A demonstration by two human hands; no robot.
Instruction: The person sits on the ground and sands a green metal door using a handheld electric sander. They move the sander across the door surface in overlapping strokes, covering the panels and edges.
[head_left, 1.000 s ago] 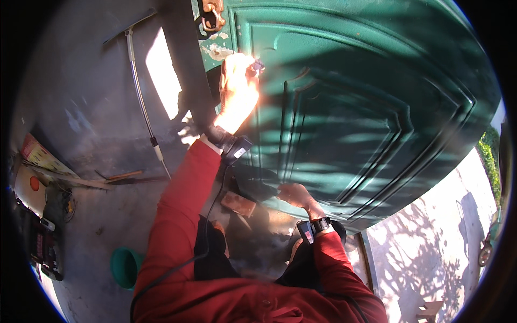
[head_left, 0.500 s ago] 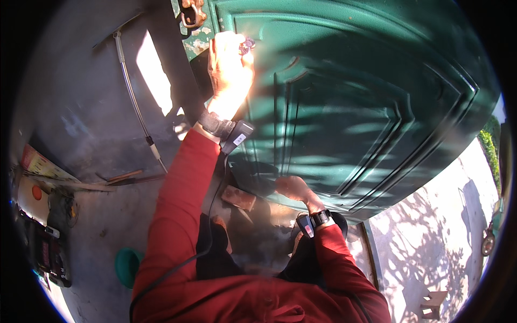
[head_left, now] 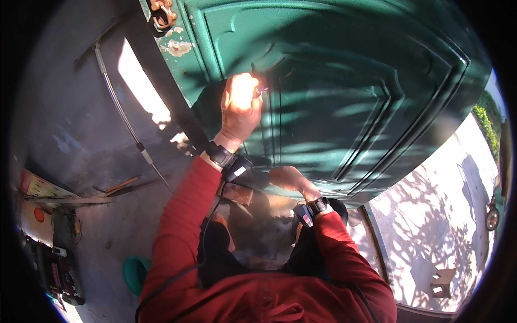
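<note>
A large green panelled door stands in front of me, lit in patches by sunlight. At its left part my left hand is raised, fingers closed around a small dark object that mostly hides in the grip; glare washes out the knuckles. The object is against or very near the raised moulding. Lower down, my right hand is at the door's bottom part, in shade; its fingers are hard to make out. Both wrists carry a dark strap with a small black box.
A rusty handle sits on the door's peeling edge. A long-handled squeegee leans on the grey wall. Nearby are a brick, a green bucket, a black tool case and a small wooden stool.
My left hand has moved down and slightly right across the door with the small dark object. My right hand stays almost in place. The view has shifted slightly.
</note>
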